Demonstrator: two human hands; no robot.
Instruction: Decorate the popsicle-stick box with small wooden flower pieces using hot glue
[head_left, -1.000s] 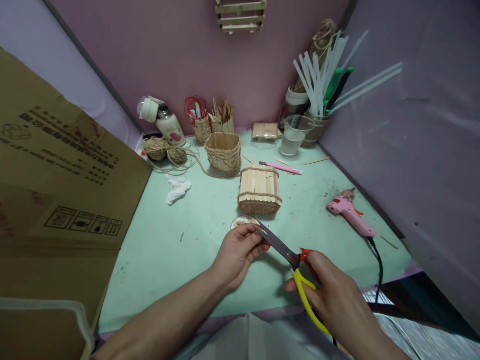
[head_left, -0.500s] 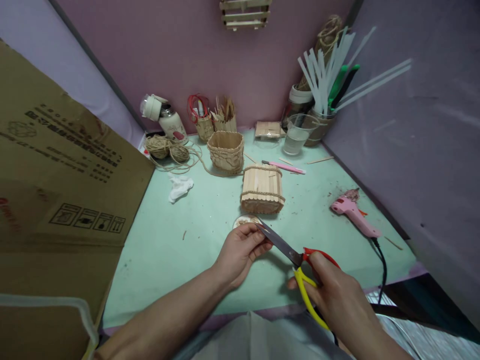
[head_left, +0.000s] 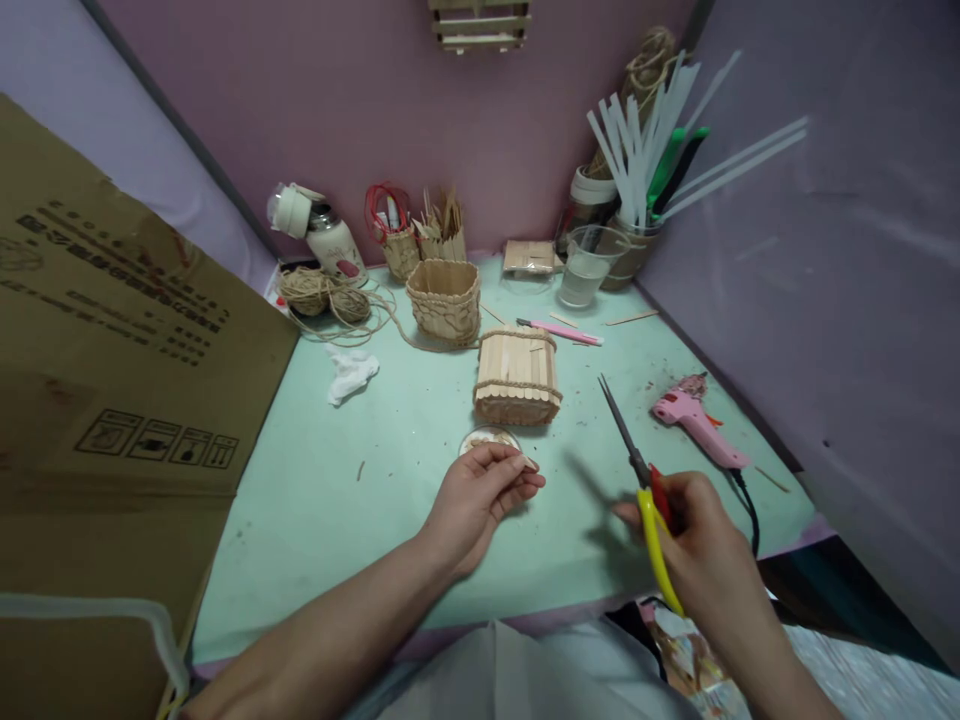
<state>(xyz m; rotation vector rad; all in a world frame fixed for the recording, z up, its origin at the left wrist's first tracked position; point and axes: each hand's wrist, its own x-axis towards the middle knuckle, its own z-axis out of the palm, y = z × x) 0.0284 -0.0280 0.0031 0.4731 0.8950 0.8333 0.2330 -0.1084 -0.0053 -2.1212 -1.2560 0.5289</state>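
My left hand [head_left: 480,500] is closed in a pinch on a small pale piece, perhaps wood, whose tip shows at the fingertips; most of it is hidden. Just beyond that hand lies a small round dish [head_left: 480,438] with bits in it, partly covered by my fingers. My right hand [head_left: 701,545] grips scissors [head_left: 624,432] by their red and yellow handles, blades nearly together and pointing away from me above the table. Behind the dish, a box of wooden sticks [head_left: 517,372] trimmed with twine rests on the table.
A pink glue gun [head_left: 701,428] lies at the right with its cord over the edge. At the back stand an open wooden basket [head_left: 446,305], a plastic cup of liquid [head_left: 585,278], a bottle [head_left: 335,245] and twine balls [head_left: 319,295]. A cardboard box [head_left: 112,400] walls the left.
My right hand has drawn the scissors away to the right, off the left fingertips, and the blades have swung to point forward. My left hand stays almost in place, still pinching.
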